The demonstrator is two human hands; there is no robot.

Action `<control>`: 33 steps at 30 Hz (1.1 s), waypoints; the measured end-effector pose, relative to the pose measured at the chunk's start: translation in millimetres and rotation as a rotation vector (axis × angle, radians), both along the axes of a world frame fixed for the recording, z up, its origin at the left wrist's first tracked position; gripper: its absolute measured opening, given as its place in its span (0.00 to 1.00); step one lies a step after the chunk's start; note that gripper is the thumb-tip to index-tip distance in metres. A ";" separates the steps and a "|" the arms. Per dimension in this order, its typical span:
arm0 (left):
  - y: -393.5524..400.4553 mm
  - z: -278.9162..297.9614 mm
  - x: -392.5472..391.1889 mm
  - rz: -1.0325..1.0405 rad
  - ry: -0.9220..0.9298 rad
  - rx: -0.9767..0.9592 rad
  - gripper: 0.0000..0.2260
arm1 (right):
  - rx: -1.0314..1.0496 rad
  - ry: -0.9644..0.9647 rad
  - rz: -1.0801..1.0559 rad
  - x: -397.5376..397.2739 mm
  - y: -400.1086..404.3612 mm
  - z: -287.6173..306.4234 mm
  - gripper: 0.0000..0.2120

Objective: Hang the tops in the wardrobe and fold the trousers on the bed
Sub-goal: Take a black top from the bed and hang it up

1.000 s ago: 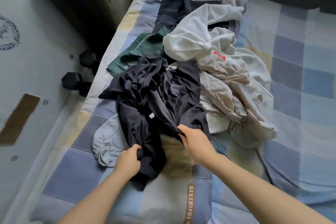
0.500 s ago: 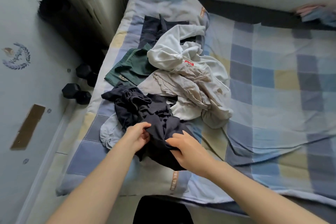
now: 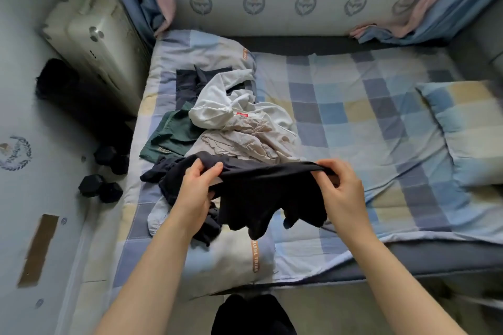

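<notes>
Here the left hand (image 3: 200,185) and right hand (image 3: 339,187) each pinch the top edge of a dark garment (image 3: 261,193), stretched between them above the bed (image 3: 381,117) at six o'clock. Its left end trails into the heap (image 3: 239,128) at eleven o'clock, so lifting may drag other clothes off.

A dark garment (image 3: 261,193) hangs above the bed (image 3: 353,106), its top edge stretched level, folds drooping below. Behind it a crumpled pile lies on the bed: white top (image 3: 217,106), beige piece (image 3: 239,141), green piece (image 3: 171,133).
</notes>
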State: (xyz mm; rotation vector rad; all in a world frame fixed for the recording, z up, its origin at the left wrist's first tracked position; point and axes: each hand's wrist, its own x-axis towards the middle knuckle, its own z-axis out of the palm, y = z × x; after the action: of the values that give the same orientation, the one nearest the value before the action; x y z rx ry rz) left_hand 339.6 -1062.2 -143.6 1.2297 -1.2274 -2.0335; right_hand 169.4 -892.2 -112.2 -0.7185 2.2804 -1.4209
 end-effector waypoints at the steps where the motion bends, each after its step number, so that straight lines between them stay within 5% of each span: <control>1: 3.7 5.6 -0.9 -0.032 -0.005 -0.007 0.07 | -0.033 -0.040 -0.009 3.7 1.6 9.3 0.05; 6: 23.3 34.6 -5.0 -0.043 0.005 0.029 0.10 | -0.157 -0.124 -0.129 15.5 8.6 46.8 0.05; 12: 39.5 68.9 8.2 -0.282 -0.193 -0.380 0.10 | -0.215 -0.155 -0.410 4.0 25.1 62.1 0.05; 16: 47.0 95.4 2.4 -0.296 -0.051 -0.391 0.09 | -0.155 -0.124 -0.460 5.6 39.4 62.9 0.05; 21: 76.9 129.4 -21.8 -0.279 0.304 -0.135 0.10 | -0.086 -0.156 -0.296 25.2 63.7 64.8 0.12; 27: 147.2 147.9 -47.8 -0.453 0.336 -0.182 0.15 | -0.176 -0.283 0.070 82.4 85.3 75.4 0.23; 31: 184.8 153.4 -50.3 -0.646 0.362 -0.271 0.13 | -0.082 -0.099 -0.238 92.1 107.3 69.5 0.09; 33: 192.5 154.8 -53.3 -0.725 0.412 -0.310 0.12 | -0.068 0.006 -0.387 88.2 126.6 72.4 0.14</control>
State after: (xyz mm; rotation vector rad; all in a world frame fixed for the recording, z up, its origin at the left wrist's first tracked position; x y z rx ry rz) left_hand 286.3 -869.7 11.2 0.1921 -1.8414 -2.2715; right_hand 257.6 -765.6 -39.8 -0.3058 2.4803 -1.6689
